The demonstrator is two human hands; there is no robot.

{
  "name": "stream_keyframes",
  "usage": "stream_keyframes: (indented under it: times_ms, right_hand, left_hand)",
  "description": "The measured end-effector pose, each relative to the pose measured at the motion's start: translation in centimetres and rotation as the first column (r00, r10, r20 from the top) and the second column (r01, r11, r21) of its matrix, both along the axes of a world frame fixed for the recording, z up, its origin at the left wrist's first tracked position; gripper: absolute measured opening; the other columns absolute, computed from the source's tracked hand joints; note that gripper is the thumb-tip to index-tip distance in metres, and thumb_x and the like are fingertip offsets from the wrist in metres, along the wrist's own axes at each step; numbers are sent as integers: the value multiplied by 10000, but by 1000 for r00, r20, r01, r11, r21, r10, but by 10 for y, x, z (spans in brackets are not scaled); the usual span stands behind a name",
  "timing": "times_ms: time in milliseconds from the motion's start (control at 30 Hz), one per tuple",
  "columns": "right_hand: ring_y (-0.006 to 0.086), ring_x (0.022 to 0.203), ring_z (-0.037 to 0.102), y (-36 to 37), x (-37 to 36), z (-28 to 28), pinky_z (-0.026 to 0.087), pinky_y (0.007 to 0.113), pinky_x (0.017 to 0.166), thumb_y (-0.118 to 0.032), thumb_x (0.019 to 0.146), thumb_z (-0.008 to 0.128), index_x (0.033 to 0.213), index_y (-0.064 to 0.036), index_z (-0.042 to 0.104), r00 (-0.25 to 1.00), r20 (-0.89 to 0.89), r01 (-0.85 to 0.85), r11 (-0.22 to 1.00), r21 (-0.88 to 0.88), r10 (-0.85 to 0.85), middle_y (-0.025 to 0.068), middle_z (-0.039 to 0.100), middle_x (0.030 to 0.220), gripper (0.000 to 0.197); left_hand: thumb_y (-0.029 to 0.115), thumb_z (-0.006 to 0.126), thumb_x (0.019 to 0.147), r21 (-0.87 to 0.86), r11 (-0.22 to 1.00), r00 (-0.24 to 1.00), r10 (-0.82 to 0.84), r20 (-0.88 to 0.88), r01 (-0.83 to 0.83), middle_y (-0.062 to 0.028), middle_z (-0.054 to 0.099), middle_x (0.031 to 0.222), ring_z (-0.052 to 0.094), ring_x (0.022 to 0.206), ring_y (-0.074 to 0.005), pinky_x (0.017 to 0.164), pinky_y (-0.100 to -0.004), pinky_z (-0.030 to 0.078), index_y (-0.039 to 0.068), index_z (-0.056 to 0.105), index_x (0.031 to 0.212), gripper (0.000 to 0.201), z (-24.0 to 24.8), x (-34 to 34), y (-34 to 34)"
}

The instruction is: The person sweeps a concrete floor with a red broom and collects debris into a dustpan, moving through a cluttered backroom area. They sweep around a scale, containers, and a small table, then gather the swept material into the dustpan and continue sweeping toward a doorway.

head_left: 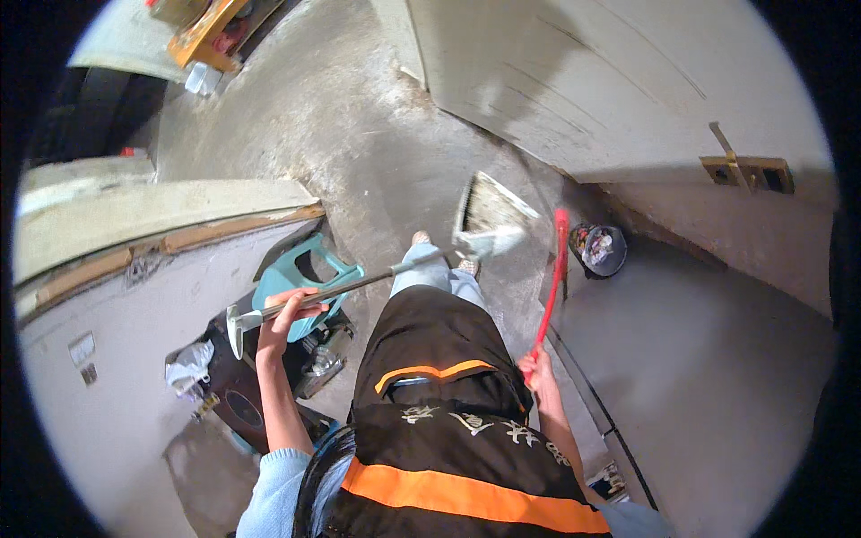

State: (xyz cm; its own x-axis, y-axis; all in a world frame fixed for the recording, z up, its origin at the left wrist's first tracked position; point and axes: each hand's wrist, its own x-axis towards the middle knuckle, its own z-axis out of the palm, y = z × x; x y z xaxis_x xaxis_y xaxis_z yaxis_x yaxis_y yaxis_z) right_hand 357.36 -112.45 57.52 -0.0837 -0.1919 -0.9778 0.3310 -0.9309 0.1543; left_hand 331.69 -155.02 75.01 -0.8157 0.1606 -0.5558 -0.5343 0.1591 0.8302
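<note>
My left hand [285, 316] is closed around the metal handle of a long-handled dustpan [491, 215], near its white grip end. The handle slants across in front of my body. The pale pan lies in front of my feet, open side away from me, its inside stained with dark dirt. On the right, my right hand [536, 369] grips the lower end of a long red stick-like tool [554, 278]. Its rounded far end points away from me beside the pan. What kind of tool it is I cannot make out.
A dark bin [603, 249] with rubbish stands right of the red tool, near the wall. At left are a teal plastic stool [285, 273], a black appliance [242, 394] and a pale partition edge [224, 208]. Wooden furniture [204, 38] stands far left on the worn concrete floor [345, 152].
</note>
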Motion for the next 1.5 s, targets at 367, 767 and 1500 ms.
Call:
stream_keyframes:
  times_ms: [367, 767, 1500]
  right_hand:
    - [127, 265, 309, -48, -143, 89, 263, 292, 238, -448, 862, 337, 749, -99, 394, 273, 59, -916, 241, 320, 960, 3, 298, 397, 371]
    - [364, 910, 521, -217, -362, -92, 414, 454, 746, -411, 813, 332, 1002, -64, 535, -510, 506, -359, -706, 610, 696, 184, 563, 953, 445]
    - [313, 609, 569, -414, -736, -151, 415, 409, 547, -346, 806, 386, 759, 6, 551, -419, 348, -235, -471, 851, 838, 202, 562, 668, 392]
  left_hand:
    - [111, 488, 812, -440, 875, 977, 145, -156, -200, -124, 626, 711, 620, 678, -156, 612, -240, 484, -49, 589, 894, 206, -29, 53, -57]
    - [96, 494, 798, -520, 740, 896, 424, -131, -426, -135, 613, 697, 620, 654, -163, 594, -251, 481, -40, 602, 866, 187, -35, 100, -127]
    - [54, 550, 743, -570, 455, 631, 761, -150, -684, -144, 613, 844, 591, 779, -183, 725, -276, 449, 7, 616, 883, 162, -150, -7, -91]
